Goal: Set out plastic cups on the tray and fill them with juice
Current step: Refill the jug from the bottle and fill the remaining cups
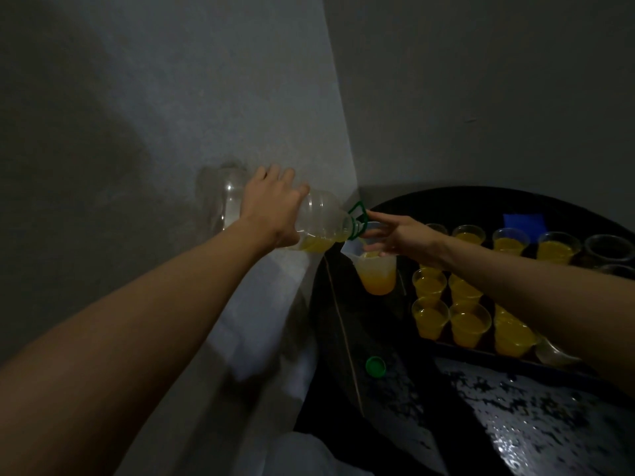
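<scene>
In a dim corner where two plain grey walls [481, 97] meet, seen from above:

- Bench [549, 424]: dark, glossy, speckled top, filling the view from 3 to 6 o'clock.
- Tray [481, 353]: dark, lying on the bench. Its near rim shows below the cups.
- Filled cups [469, 324]: clear plastic, standing upright in close rows on the tray, each holding yellow-orange juice.
- Empty cups [608, 250]: clear, at the tray's 2 o'clock, just beside the last filled cup of the far row.
- Bottle [323, 218]: large, clear, tipped almost level, with its mouth pointing to 3 o'clock over the jug. A little juice [316, 244] pools in its lower side. A green handle [359, 209] sits at the neck. Any label is too dim to make out.
- Jug [376, 273]: translucent, part full of juice, at the tray's 10 o'clock. Whether it stands or is lifted cannot be told.
- Left grip [271, 207]: fingers and thumb curled round the bottle's body.
- Right grip [402, 235]: pinching the jug's rim, with the forefinger stretched out to the green handle.
- Cap [375, 366]: green, lying on the bench at the tray's 7 o'clock, well apart from the bottle.
- Blue object [524, 221]: flat, at the tray's 12 o'clock, behind the far row. Its kind cannot be told.
</scene>
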### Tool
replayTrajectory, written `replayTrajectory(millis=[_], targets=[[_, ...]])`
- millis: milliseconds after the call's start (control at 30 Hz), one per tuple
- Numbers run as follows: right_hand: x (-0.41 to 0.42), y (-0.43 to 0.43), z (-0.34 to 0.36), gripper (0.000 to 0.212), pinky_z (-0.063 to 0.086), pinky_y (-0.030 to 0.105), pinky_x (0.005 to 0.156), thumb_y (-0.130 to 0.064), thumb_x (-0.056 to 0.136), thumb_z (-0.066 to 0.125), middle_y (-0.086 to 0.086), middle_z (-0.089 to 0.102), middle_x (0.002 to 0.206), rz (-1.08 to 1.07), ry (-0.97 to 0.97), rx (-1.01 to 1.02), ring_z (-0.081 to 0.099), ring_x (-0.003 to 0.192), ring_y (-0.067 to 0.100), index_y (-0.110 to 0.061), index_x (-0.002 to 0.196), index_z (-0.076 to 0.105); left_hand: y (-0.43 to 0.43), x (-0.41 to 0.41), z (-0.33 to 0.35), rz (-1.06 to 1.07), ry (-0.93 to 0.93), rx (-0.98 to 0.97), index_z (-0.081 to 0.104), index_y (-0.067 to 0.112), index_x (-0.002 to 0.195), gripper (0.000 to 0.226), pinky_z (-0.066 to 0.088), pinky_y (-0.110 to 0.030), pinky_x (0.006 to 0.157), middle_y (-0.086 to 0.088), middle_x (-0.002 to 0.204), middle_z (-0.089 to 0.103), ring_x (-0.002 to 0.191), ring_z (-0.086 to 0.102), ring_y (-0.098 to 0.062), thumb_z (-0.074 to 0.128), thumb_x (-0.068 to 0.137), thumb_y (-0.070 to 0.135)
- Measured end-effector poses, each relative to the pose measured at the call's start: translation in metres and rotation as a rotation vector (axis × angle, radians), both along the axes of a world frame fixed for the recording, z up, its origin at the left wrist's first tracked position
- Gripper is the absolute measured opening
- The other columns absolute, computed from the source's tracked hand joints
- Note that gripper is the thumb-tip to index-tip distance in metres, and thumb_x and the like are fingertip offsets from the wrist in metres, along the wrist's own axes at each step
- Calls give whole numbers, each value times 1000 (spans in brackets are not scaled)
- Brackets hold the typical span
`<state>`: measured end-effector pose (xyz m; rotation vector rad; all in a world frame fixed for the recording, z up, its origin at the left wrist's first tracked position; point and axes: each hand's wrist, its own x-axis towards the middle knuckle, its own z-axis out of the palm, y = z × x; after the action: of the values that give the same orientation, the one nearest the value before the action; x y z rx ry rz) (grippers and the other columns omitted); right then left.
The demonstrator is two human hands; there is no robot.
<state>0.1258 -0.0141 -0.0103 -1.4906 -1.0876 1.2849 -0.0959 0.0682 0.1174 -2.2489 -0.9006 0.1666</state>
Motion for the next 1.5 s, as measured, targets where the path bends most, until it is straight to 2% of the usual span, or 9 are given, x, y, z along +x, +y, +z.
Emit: replayTrajectory(millis=[267,500,667,833,933,1067,1233,1400,1500], targets=[[-3,-6,-2,83,50,44,101,16,89,43,7,58,141,-31,20,-13,69,110,19,-33,155,31,1,1,-8,-2,-14,-8,45,22,142,80,35,-40,101,-10,131,50,120,45,-29,74,73,48],[1,-6,0,85,49,49,105,18,86,45,4,61,135,-108,13,23,64,116,24,-34,153,36,-1,-3,-22,13,-177,-42,45,21,144,85,35,-40,100,-10,131,51,120,45,-30,77,71,51],[-3,-12,13,81,50,24,78,21,85,44,9,60,129,-196,-69,97,55,120,22,-27,151,42,-9,-14,-43,56,-354,-93,45,21,146,95,36,-41,98,-12,135,49,120,45,-33,77,67,63],[-9,-16,27,79,49,18,77,23,86,41,7,61,122,-219,-108,147,56,109,11,-23,150,44,-21,-21,-67,147,-500,-171,40,25,147,99,36,-38,93,-9,130,51,115,46,-31,80,65,63],[-11,-17,31,79,51,22,82,22,86,39,-3,63,115,-249,-158,177,56,108,9,-25,149,45,-28,-22,-80,174,-622,-220,38,26,148,101,36,-38,95,-7,131,50,116,46,-29,80,65,64],[-15,-22,33,81,52,30,90,14,86,43,3,54,128,-287,-275,223,54,119,18,-40,146,47,-39,-17,-98,226,-755,-301,35,26,150,106,34,-39,99,-7,133,48,119,44,-31,81,63,65],[-22,-26,36,86,50,44,103,8,77,47,-1,45,124,-328,-489,267,49,122,22,-50,142,46,-49,-12,-123,244,-894,-345,36,26,148,105,34,-39,97,-6,130,50,116,44,-31,80,62,67],[-32,-30,36,85,48,42,105,9,81,51,2,41,126,-307,-541,261,43,122,22,-45,147,42,-54,-9,-146,268,-1040,-449,38,27,144,104,39,-42,100,-5,129,51,116,45,-32,84,58,65],[-37,-33,35,76,51,44,100,-11,78,56,3,42,124,-309,-591,267,43,120,23,-45,145,44,-58,-10,-161,265,-1092,-513,38,26,145,104,41,-41,100,-6,128,50,115,46,-32,84,59,63]])
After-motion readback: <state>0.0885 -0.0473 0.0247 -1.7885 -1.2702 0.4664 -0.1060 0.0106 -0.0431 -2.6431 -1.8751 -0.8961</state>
